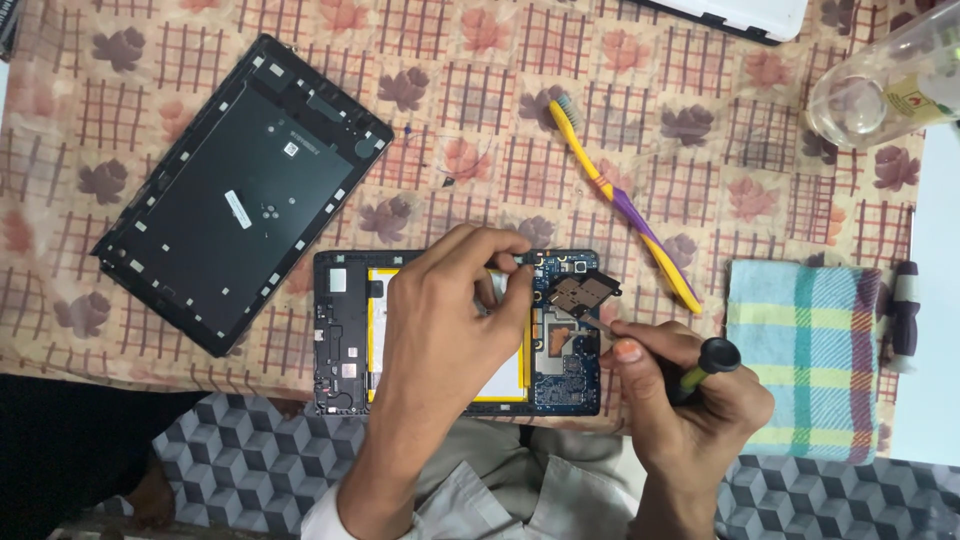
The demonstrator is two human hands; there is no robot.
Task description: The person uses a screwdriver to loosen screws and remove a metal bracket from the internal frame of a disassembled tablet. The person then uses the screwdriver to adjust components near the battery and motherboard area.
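The opened tablet (345, 335) lies under the left hand (450, 320), fingers pinched on it; the right hand (690, 400) grips a screwdriver (700, 365) prying a metal shield (578, 293).

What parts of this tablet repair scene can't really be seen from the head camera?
- Middle of the opened black tablet with yellow battery: hidden by the left hand.
- Tip of the black-handled screwdriver with green band in the right hand: too small to tell what it touches near the lifted dark metal shield plate.
- Clear plastic bottle and white flat device: cut off by the frame's edges.
- What the left fingertips pinch: too small.
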